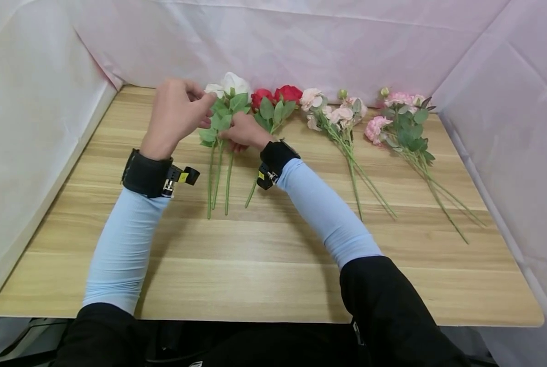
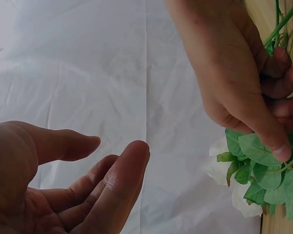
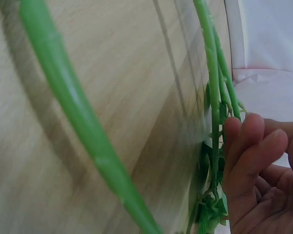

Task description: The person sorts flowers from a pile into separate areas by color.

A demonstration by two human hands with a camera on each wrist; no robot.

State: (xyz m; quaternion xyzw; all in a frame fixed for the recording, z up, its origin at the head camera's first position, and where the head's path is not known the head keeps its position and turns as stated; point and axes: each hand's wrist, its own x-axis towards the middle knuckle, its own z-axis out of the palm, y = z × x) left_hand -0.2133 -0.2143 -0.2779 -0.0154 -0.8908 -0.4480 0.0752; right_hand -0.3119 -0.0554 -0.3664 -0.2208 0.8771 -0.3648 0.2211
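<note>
A small bunch of white roses lies at the back of the wooden table, its green stems pointing toward me. My right hand grips these stems just under the leaves, fingers curled round them. My left hand hovers beside the white blooms and their upper leaves. In the left wrist view its fingers are relaxed, with nothing between them.
Red roses lie just right of the white ones, then pale pink blossoms and pink carnations with long stems. White sheeting walls in the left, back and right sides. A thick green stem crosses the right wrist view.
</note>
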